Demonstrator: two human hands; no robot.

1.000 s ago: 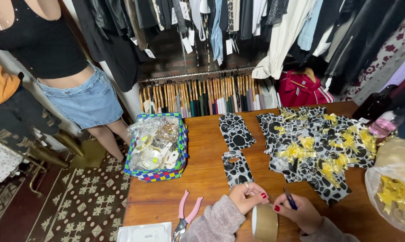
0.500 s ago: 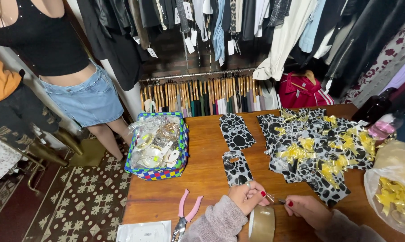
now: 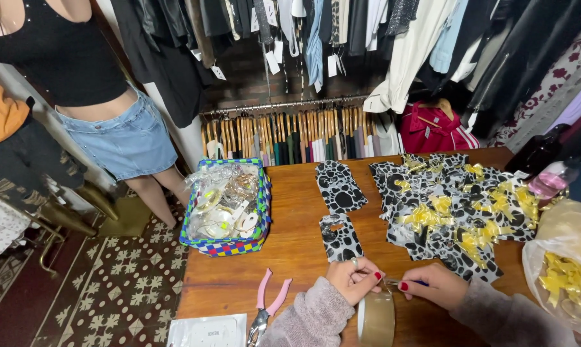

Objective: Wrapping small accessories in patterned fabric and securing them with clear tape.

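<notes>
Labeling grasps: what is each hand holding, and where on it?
Left hand and right hand pinch something small between their fingertips above the tape roll. A thin dark tool shows in the right hand; what the left pinches cannot be told.

At 12 o'clock, white paper hang tags (image 3: 274, 61) dangling from dark garments on the upper rail. At 9 o'clock on the table, clear cellophane packets (image 3: 223, 205) heaped in a checkered basket (image 3: 226, 247). At 7 o'clock, flat white printed packet (image 3: 208, 331) at the table edge. At 1–3 o'clock, black-and-white spotted gift bags (image 3: 338, 189) with yellow bows. At 4 o'clock, translucent plastic bag (image 3: 563, 276) of yellow bows.
</notes>
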